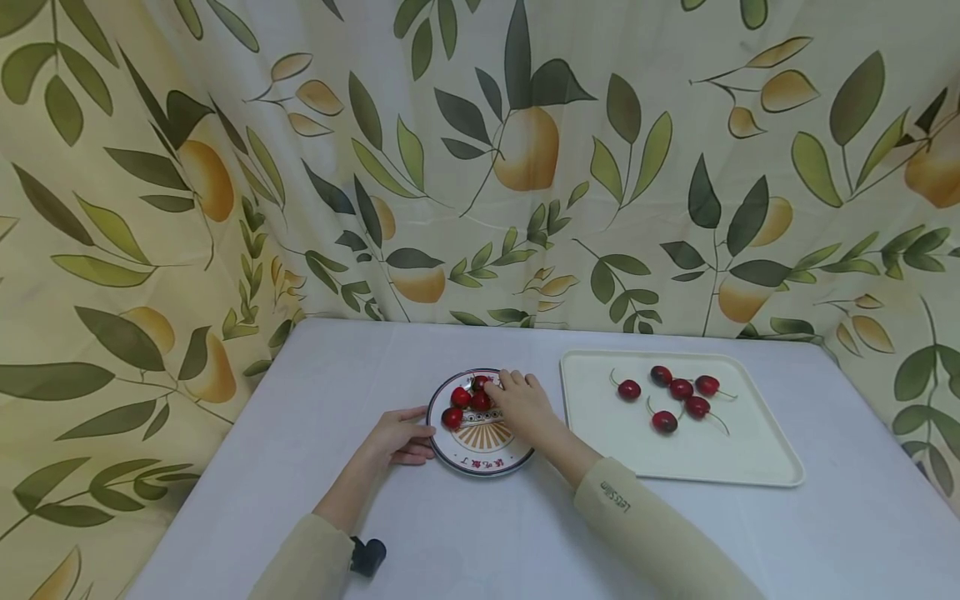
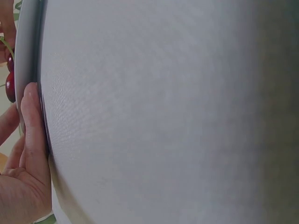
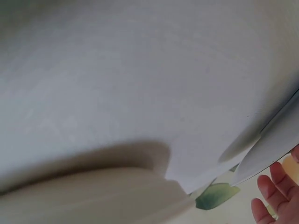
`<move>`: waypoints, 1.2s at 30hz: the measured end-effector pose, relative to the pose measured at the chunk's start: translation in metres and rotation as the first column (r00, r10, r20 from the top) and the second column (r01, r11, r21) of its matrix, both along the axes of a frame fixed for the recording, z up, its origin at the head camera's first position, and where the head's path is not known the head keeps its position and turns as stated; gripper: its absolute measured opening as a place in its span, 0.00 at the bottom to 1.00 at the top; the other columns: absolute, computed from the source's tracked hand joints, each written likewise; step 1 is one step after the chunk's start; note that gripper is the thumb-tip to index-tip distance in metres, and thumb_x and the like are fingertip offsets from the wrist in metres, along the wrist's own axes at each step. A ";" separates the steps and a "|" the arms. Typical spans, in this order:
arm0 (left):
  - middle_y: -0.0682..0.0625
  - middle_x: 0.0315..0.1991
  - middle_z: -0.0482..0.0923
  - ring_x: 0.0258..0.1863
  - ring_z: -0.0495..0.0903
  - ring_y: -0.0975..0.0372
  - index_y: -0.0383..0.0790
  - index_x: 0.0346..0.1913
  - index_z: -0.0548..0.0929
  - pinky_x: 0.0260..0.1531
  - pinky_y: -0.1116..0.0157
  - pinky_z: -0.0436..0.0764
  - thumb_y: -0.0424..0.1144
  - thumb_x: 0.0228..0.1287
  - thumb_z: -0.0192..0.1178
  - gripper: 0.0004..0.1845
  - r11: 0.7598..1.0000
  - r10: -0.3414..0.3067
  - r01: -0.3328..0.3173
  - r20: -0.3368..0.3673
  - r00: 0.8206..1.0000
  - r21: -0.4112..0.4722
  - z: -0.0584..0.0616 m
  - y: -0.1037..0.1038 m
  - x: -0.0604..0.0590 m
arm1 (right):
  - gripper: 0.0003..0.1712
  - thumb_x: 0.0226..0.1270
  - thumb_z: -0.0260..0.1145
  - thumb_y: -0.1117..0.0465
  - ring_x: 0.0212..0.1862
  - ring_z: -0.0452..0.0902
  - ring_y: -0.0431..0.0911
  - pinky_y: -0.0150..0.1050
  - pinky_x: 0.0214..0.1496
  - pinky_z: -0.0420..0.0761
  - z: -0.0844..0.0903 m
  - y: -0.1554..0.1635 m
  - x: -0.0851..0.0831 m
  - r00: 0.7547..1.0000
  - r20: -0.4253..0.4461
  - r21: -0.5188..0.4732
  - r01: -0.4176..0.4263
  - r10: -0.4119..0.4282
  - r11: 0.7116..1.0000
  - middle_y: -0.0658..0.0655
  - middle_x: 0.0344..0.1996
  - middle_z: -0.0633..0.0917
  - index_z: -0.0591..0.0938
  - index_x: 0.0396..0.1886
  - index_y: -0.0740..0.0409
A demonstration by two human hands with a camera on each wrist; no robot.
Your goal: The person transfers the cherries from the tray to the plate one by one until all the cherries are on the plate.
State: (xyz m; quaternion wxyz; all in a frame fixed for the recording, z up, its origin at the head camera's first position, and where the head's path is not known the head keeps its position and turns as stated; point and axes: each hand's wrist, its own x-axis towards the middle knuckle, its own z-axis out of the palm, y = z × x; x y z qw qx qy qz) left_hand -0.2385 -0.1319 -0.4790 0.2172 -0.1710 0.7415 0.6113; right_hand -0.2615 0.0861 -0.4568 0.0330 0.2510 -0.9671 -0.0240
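A round plate (image 1: 480, 462) with a dark rim and a printed fan pattern lies left of the tray. My left hand (image 1: 405, 437) holds its left rim; in the left wrist view one finger (image 2: 33, 116) lies along the plate's outer side. My right hand (image 1: 525, 407) is over the plate's upper right, with thumb and index at a red cherry (image 1: 481, 383) that it appears to pinch. Several other cherries (image 1: 452, 418) lie beside it on the plate. In the right wrist view the outer fingers (image 3: 275, 186) are spread; thumb and index are out of frame.
A cream rectangular tray (image 1: 720, 462) stands to the right, with several stemmed dark-red cherries (image 1: 664, 422) on it. A white cloth (image 1: 450, 542) covers the table. A small black device (image 1: 367, 557) is at the left sleeve. A leaf-and-fruit patterned curtain (image 1: 480, 225) hangs behind.
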 end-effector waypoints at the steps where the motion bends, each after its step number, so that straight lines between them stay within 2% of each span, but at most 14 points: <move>1: 0.47 0.21 0.81 0.18 0.81 0.60 0.39 0.64 0.67 0.22 0.64 0.83 0.32 0.58 0.60 0.29 1.000 0.000 0.000 0.000 1.000 0.002 0.000 0.000 0.000 | 0.17 0.63 0.60 0.62 0.52 0.67 0.52 0.49 0.57 0.69 0.000 0.000 0.000 1.000 0.000 0.002 0.001 -0.001 1.000 0.59 0.49 0.74 0.74 0.52 0.50; 7: 0.46 0.21 0.81 0.18 0.81 0.60 0.38 0.65 0.66 0.22 0.64 0.83 0.31 0.58 0.60 0.30 1.000 -0.003 0.003 0.002 1.000 0.011 0.000 0.000 0.000 | 0.18 0.64 0.58 0.62 0.54 0.67 0.54 0.51 0.59 0.68 0.003 0.003 0.001 1.000 0.011 0.001 0.015 -0.015 1.000 0.61 0.51 0.73 0.73 0.54 0.51; 18: 0.46 0.21 0.81 0.17 0.81 0.60 0.39 0.64 0.67 0.22 0.63 0.83 0.32 0.58 0.60 0.29 1.000 0.007 -0.007 0.002 1.000 -0.004 0.002 0.001 0.000 | 0.14 0.67 0.56 0.61 0.48 0.69 0.53 0.50 0.52 0.70 0.011 0.022 0.009 0.999 -0.035 -0.043 0.024 -0.026 0.999 0.59 0.43 0.74 0.74 0.52 0.54; 23: 0.47 0.20 0.81 0.17 0.81 0.60 0.39 0.64 0.67 0.22 0.63 0.83 0.32 0.58 0.60 0.29 1.000 0.007 -0.007 -0.002 1.000 -0.001 0.001 0.001 0.000 | 0.13 0.66 0.57 0.58 0.46 0.69 0.52 0.49 0.50 0.71 0.015 0.033 0.013 0.997 -0.062 -0.035 0.039 -0.041 0.999 0.58 0.40 0.73 0.74 0.49 0.52; 29: 0.46 0.21 0.81 0.17 0.81 0.60 0.39 0.64 0.68 0.22 0.63 0.83 0.32 0.58 0.60 0.29 1.000 0.010 -0.010 0.000 1.000 -0.005 0.000 0.001 0.000 | 0.11 0.64 0.60 0.60 0.42 0.68 0.52 0.49 0.47 0.71 0.018 0.049 0.019 0.994 -0.091 -0.081 0.055 -0.063 0.995 0.56 0.35 0.72 0.74 0.47 0.51; 36: 0.46 0.21 0.81 0.18 0.81 0.60 0.40 0.64 0.68 0.23 0.63 0.83 0.32 0.58 0.60 0.29 1.000 0.012 -0.012 0.004 1.000 -0.015 -0.001 0.002 -0.001 | 0.13 0.62 0.62 0.60 0.43 0.69 0.54 0.51 0.46 0.71 0.018 0.071 0.023 0.987 -0.138 -0.108 0.072 -0.086 0.992 0.58 0.37 0.73 0.73 0.45 0.51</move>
